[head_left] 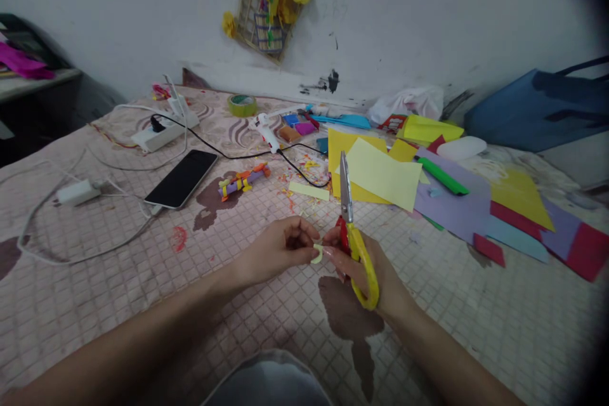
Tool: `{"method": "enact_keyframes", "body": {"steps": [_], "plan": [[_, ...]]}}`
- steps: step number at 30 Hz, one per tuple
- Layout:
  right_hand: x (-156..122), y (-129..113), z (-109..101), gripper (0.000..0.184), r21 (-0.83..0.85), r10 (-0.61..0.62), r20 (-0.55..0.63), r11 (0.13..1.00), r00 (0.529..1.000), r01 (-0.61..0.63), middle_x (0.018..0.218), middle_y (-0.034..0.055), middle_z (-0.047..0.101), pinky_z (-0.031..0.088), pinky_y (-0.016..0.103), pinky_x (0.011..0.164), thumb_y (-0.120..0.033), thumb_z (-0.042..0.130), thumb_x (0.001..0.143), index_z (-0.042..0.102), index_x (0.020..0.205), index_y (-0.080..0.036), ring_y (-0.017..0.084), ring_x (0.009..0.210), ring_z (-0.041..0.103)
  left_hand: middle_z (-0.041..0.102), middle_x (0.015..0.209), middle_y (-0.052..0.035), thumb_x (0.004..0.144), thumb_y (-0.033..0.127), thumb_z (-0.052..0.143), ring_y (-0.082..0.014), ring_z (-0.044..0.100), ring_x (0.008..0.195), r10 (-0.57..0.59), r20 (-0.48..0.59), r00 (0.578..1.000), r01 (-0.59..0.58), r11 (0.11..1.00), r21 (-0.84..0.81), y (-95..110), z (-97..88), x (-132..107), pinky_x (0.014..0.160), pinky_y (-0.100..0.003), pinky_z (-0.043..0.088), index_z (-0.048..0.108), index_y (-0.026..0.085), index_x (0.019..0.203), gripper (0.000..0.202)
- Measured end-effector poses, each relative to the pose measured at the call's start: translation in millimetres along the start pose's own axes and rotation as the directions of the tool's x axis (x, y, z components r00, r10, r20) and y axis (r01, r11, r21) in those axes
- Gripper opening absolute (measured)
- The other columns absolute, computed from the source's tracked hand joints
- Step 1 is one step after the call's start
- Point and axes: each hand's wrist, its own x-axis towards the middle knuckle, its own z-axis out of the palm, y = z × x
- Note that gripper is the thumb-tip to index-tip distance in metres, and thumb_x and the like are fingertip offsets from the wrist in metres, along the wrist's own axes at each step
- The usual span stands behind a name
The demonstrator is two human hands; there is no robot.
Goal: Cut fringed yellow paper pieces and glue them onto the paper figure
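Between the fingertips of both hands is a small curled strip of pale yellow paper (317, 254). My left hand (280, 247) pinches it from the left, thumb and fingers closed. My right hand (375, 266) touches its other side with the fingertips. Hooked in that same hand is a pair of scissors (352, 228) with yellow and red handles, its closed blades pointing up and away from me. Beyond the hands lie a short pale yellow paper strip (309, 191) and a purple paper roll (243, 183) trimmed with orange and yellow pieces.
A black phone (181, 179) with cables and a power strip (165, 130) occupies the left. A glue gun (266, 132) and a tape roll (242, 105) lie farther back. Coloured paper sheets (451, 203) spread across the right, near a blue bag (537, 108). Paper scraps litter the middle.
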Motion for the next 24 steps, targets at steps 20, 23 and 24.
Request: {"method": "enact_keyframes", "body": {"steps": [20,23,24], "plan": [[-0.4,9.2,5.4,0.029,0.204,0.036,-0.103,0.979,0.994,-0.014,0.064,-0.0044,0.050,0.038,0.019,0.037,-0.039,0.069,0.070,0.054,0.084,-0.018,0.006,0.043,0.042,0.052,0.066,0.0020,0.075,0.035,0.064,-0.0089,0.045,0.060,0.031,-0.052,0.998,-0.026,0.995,0.096,-5.1,10.9,-2.4,0.055,-0.022,0.036,0.054,0.014,0.074,0.023],[-0.3,9.2,5.1,0.027,0.187,0.015,-0.106,0.982,0.994,0.005,0.060,-0.0053,0.049,0.038,0.019,0.037,-0.039,0.067,0.072,0.054,0.083,-0.018,0.006,0.041,0.042,0.053,0.066,0.0016,0.074,0.034,0.065,-0.0086,0.046,0.059,-0.013,-0.040,0.999,0.014,1.000,0.024,-8.5,10.9,-1.1,0.055,-0.022,0.035,0.054,0.014,0.071,0.023],[-0.2,8.8,5.2,0.027,0.187,0.013,-0.112,0.982,0.994,0.008,0.060,-0.0056,0.048,0.038,0.019,0.036,-0.039,0.067,0.072,0.054,0.082,-0.018,0.006,0.041,0.042,0.054,0.067,0.0011,0.074,0.034,0.066,-0.0086,0.047,0.060,-0.018,-0.037,0.999,0.018,1.000,0.012,-9.1,10.5,-0.7,0.056,-0.022,0.036,0.055,0.014,0.072,0.023]]}}
